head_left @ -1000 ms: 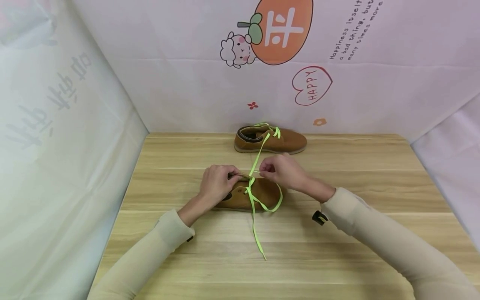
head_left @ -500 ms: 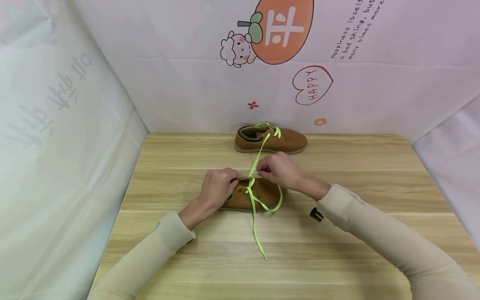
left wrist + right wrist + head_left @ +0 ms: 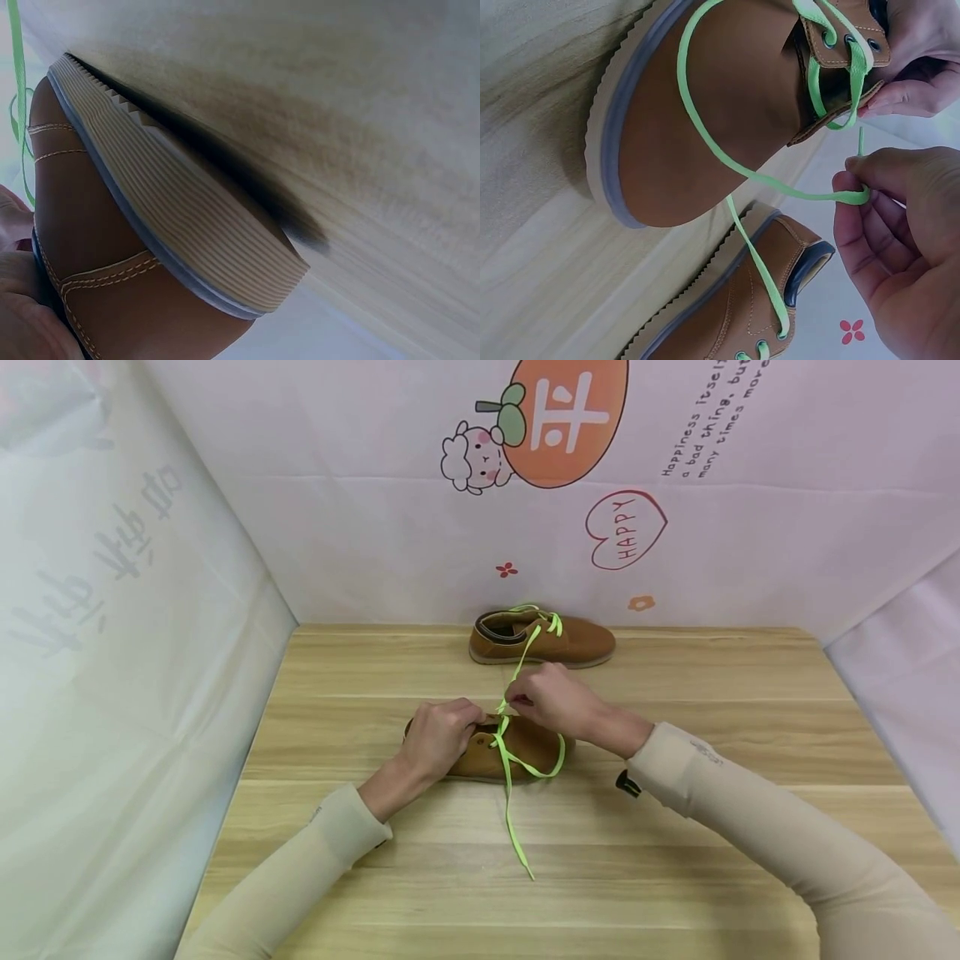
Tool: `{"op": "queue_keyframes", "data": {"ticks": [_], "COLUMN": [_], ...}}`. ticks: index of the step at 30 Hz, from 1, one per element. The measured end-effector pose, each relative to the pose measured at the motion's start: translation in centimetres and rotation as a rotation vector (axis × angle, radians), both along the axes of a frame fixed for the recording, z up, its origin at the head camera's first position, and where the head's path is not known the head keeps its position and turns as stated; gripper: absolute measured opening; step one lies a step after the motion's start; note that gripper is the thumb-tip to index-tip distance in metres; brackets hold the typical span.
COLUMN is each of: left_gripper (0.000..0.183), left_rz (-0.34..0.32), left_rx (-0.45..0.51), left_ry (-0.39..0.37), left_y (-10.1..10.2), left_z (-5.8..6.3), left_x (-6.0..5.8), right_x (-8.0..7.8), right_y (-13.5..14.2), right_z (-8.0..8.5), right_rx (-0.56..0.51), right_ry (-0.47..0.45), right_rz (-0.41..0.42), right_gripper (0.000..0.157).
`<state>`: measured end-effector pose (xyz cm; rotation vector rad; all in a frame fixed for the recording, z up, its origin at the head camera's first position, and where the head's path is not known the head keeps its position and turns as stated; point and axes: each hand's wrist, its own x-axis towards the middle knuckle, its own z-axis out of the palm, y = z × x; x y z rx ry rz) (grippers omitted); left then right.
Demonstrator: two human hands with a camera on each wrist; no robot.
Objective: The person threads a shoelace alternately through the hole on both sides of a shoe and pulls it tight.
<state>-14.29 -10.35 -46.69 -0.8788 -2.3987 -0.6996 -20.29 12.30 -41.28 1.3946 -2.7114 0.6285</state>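
Note:
A brown leather shoe (image 3: pixel 534 742) lies mid-table, toe to the right, with a bright green shoelace (image 3: pixel 512 810) through some of its eyelets. My left hand (image 3: pixel 438 739) grips the shoe's far eyelet flap near the opening, thumb and fingers pinching its edge. In the right wrist view my right hand (image 3: pixel 904 232) pinches the lace just behind its tip (image 3: pixel 861 139), which points at the flap. From those fingers the lace loops back over the toe. The left wrist view shows the shoe's ribbed sole (image 3: pixel 165 187) and part of the left hand (image 3: pixel 26 315).
A second brown shoe (image 3: pixel 581 642) with green laces stands at the table's back edge, against a printed white cloth wall (image 3: pixel 375 552). One lace end hangs over the near side of the wooden table (image 3: pixel 637 877). Cloth also encloses the left and right sides.
My right hand has moved a little left, bringing the lace tip nearer the flap. My left hand has shifted slightly right along the shoe's opening.

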Motion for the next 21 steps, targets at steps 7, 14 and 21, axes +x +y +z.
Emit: {"op": "queue_keyframes", "data": {"ticks": [7, 14, 21], "left_gripper": [0.018, 0.019, 0.020], "left_rz": [0.007, 0.010, 0.012], "left_rx": [0.001, 0.007, 0.020], "left_ry": [-0.004, -0.027, -0.043], "left_y": [-0.03, 0.01, 0.10], "left_z": [-0.04, -0.02, -0.01], "left_x": [-0.04, -0.12, -0.10], "right_x": [0.05, 0.09, 0.12], "right_y": [-0.52, -0.82, -1.03], "right_z": [0.14, -0.24, -0.43], "right_rx": [0.021, 0.016, 0.026], "right_ry": [0.047, 0.072, 0.085], "right_rz": [0.046, 0.086, 0.134], "right_gripper": [0.013, 0.011, 0.013]}}
